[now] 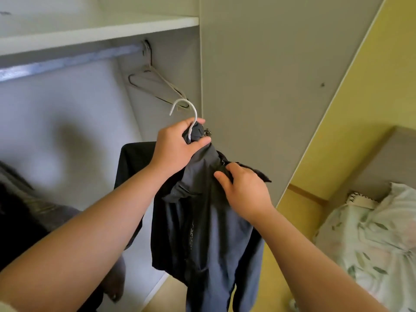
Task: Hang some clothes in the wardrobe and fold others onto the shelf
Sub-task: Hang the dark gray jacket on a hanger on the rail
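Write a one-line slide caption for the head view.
Left hand holds a white hanger carrying a dark jacket; right hand pinches its upper fabric below the wardrobe rail.

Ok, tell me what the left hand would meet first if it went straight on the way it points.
Likely the wardrobe's side wall, just by the empty wire hangers on the rail. The left hand, gripping the white hanger with the dark jacket, points up and right; depth is unclear.

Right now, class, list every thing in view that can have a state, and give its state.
white hanger, held up, hook not on the rail
dark jacket, hanging from the white hanger
left grip, clasps the hanger's neck and jacket collar
right grip, pinches jacket fabric below the collar
wire hangers, empty, hooked on the rail
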The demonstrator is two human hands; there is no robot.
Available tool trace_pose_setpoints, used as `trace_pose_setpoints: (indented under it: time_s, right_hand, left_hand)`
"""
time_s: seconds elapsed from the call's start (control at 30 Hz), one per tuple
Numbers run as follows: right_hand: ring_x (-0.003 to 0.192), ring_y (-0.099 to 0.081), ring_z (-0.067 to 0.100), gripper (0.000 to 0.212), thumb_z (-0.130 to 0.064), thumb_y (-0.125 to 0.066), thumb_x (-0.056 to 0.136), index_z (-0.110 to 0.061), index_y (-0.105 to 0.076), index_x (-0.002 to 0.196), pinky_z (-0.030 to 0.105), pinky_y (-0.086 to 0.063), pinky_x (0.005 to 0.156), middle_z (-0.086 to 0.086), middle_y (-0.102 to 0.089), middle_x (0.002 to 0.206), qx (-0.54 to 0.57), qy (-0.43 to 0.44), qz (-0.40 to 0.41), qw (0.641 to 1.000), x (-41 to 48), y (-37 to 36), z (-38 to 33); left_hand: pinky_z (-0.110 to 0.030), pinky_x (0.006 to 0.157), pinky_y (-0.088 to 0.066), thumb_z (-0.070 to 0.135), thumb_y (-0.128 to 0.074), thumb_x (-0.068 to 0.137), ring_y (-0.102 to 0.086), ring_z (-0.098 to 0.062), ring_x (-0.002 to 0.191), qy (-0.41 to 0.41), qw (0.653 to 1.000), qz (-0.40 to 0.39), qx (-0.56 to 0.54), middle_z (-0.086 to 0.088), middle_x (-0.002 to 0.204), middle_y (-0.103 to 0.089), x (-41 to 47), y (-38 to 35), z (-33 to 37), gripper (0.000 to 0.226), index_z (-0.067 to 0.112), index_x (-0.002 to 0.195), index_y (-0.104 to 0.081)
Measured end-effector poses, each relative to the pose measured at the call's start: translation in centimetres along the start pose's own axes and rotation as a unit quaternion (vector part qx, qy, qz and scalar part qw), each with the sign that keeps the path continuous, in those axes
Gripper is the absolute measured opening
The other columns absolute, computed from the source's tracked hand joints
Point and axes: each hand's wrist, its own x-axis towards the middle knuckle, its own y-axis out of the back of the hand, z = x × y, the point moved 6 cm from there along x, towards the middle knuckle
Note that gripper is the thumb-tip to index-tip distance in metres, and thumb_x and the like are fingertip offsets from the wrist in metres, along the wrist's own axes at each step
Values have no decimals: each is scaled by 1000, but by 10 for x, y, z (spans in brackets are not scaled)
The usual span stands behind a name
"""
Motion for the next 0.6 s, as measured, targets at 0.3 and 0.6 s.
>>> trace_pose_setpoints:
  time_s: [0.3, 0.6]
  right_hand:
    - [80, -54, 24, 28, -47, -47, 101, -21, -48, 91, 34, -36, 61, 1, -61, 88, 94, -17, -22, 995, 81, -48, -8]
    - [85, -58, 31, 30, -48, -45, 101, -19, -49, 93, 37, -40, 64, 6, -63, 92, 139, -1, -52, 989, 162, -66, -21]
  left_hand:
    - [-16, 88, -43, 48, -88, 64, -64, -14, 107, 93, 986, 24, 136, 4, 116, -70, 47, 48, -63, 71, 23, 127, -64]
    - [-21, 75, -45, 26, -82, 79, -62, -17, 86, 224, 935, 233, 143, 5, 93, -66, 31, 93, -99, 33, 14, 106, -68]
